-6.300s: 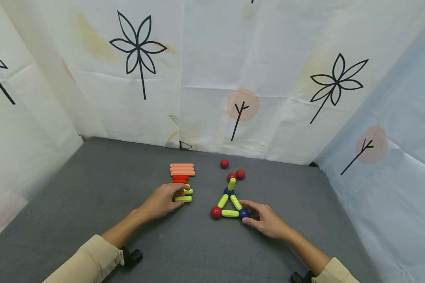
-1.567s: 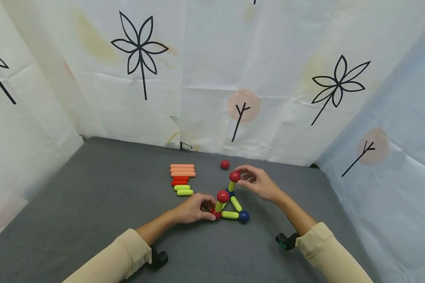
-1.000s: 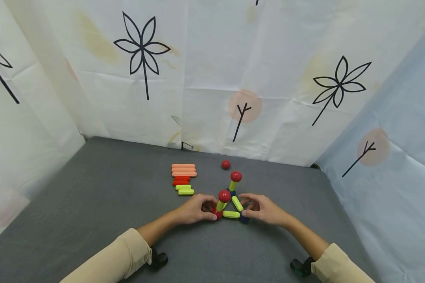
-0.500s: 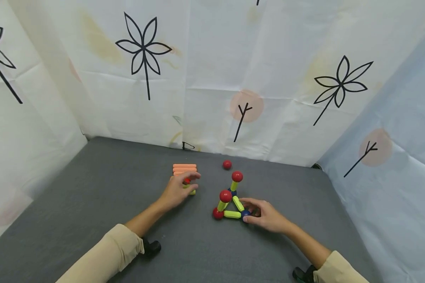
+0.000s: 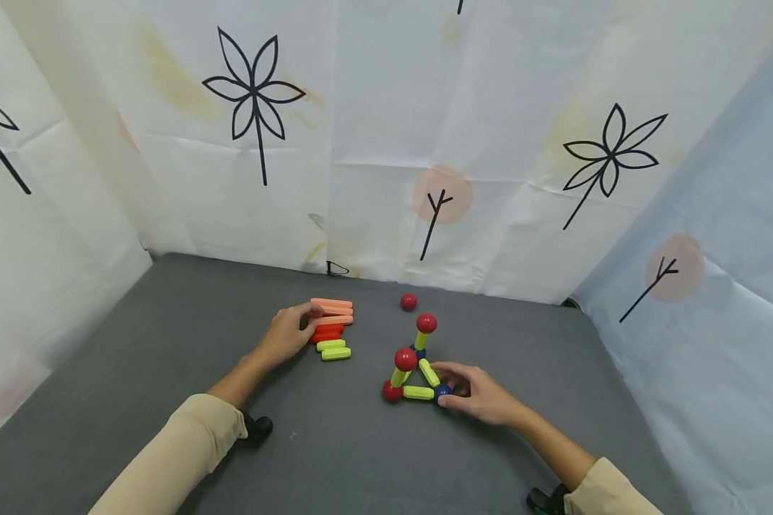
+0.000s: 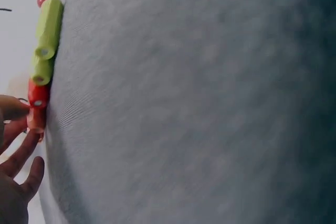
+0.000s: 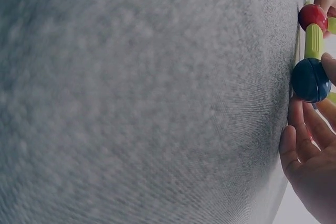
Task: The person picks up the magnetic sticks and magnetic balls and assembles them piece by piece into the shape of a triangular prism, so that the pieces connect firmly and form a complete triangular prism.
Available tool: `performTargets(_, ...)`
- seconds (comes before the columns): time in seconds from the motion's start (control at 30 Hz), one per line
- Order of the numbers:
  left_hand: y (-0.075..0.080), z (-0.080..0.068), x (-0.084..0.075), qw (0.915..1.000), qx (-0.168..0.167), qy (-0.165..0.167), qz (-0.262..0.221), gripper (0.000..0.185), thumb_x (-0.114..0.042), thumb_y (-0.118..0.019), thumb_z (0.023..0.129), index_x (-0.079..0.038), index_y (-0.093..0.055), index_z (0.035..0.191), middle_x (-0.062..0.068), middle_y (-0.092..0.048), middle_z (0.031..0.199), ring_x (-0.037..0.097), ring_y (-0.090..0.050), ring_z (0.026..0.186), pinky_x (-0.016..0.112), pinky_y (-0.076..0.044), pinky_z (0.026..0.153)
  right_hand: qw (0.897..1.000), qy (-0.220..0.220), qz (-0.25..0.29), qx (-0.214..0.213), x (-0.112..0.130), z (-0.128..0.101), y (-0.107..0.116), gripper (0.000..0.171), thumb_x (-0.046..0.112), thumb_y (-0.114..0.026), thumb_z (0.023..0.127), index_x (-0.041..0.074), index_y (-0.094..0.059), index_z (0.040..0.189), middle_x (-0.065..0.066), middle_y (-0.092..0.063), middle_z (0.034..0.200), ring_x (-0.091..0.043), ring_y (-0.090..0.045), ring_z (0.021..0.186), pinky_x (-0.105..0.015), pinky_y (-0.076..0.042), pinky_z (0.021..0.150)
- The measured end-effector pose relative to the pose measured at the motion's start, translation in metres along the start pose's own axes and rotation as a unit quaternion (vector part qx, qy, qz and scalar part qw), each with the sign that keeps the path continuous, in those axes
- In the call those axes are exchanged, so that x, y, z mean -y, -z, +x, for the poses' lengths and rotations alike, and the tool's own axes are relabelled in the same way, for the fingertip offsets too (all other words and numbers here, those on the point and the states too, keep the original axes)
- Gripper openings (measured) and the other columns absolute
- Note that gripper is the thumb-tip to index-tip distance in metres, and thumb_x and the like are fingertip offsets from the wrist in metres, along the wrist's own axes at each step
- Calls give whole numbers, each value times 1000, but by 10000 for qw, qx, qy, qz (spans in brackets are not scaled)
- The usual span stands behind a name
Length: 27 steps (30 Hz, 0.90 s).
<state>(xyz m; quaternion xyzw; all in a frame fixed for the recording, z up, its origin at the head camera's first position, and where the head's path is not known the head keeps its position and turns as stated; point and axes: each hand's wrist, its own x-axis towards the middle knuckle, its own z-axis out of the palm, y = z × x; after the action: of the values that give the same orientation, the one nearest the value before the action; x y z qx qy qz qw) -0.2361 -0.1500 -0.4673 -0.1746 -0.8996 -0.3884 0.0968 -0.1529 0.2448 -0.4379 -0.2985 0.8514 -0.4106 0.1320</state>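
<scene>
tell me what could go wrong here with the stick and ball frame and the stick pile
The two upright yellow-green sticks topped with red balls lean freely; a nudge from the right hand, at the blue corner ball, might topple them. The left hand, pulling at the peach sticks, might scatter the pile.

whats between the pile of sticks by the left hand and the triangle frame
Only bare grey mat lies between the stick pile and the triangle frame; the head view shows it. The loose red ball sits farther back.

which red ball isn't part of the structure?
The far red ball, alone on the mat behind the structure; the other three sit on yellow sticks.
</scene>
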Motion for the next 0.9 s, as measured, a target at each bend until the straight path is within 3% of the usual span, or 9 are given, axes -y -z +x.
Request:
performTargets(0.17, 9, -1, 3, 9987, 429, -78, 259, 26, -3, -71, 91, -1, -67, 117, 14, -69, 112, 28, -65, 102, 49, -51, 90, 10000, -51, 59, 18, 2, -1, 0, 53, 18, -71, 94, 0, -52, 140, -13, -64, 120, -28, -58, 97, -28, -50, 76)
performTargets(0.3, 15, -3, 4, 9982, 493, -160, 290, 33, -2, -70, 91, 2, -64, 124, 17, -68, 114, 31, -64, 101, 50, -52, 89, 9999, -104, 68, 33, 3, -1, 0, 54, 18, -71, 94, 0, -51, 141, -13, -63, 121, -27, -58, 97, -28, -50, 77)
performTargets(0.47, 18, -5, 2, 9997, 104, -220, -26, 40, 5, -62, 94, 6, -57, 134, 23, -64, 126, 37, -62, 112, 52, -52, 90, 9999, -152, 63, 46, 4, 0, 0, 54, 20, -71, 94, 1, -51, 141, -13, -63, 121, -25, -58, 98, -27, -50, 77)
performTargets(0.6, 17, -4, -9, 9973, -233, 182, -674, 35, 2, -60, 97, 1, -60, 132, 19, -66, 124, 34, -63, 108, 49, -52, 86, 9999, -106, 68, 36, 4, 0, 0, 54, 20, -71, 94, 0, -51, 140, -14, -64, 121, -25, -58, 97, -27, -50, 76)
performTargets(0.73, 10, -1, -29, 9845, -147, 683, -1607, 36, -3, -60, 98, 0, -56, 134, 17, -63, 127, 33, -61, 112, 45, -52, 89, 9999, -109, 96, 66, 3, 0, 0, 55, 21, -71, 94, 0, -51, 141, -14, -64, 121, -25, -57, 96, -27, -49, 76)
performTargets(0.9, -7, -1, -56, 9455, 395, 1154, -3018, 44, 2, -58, 98, 1, -48, 141, 24, -59, 129, 37, -63, 113, 44, -55, 89, 10000, -65, 12, 59, 2, 1, 0, 54, 21, -70, 94, 1, -51, 141, -13, -64, 121, -23, -58, 96, -27, -49, 76)
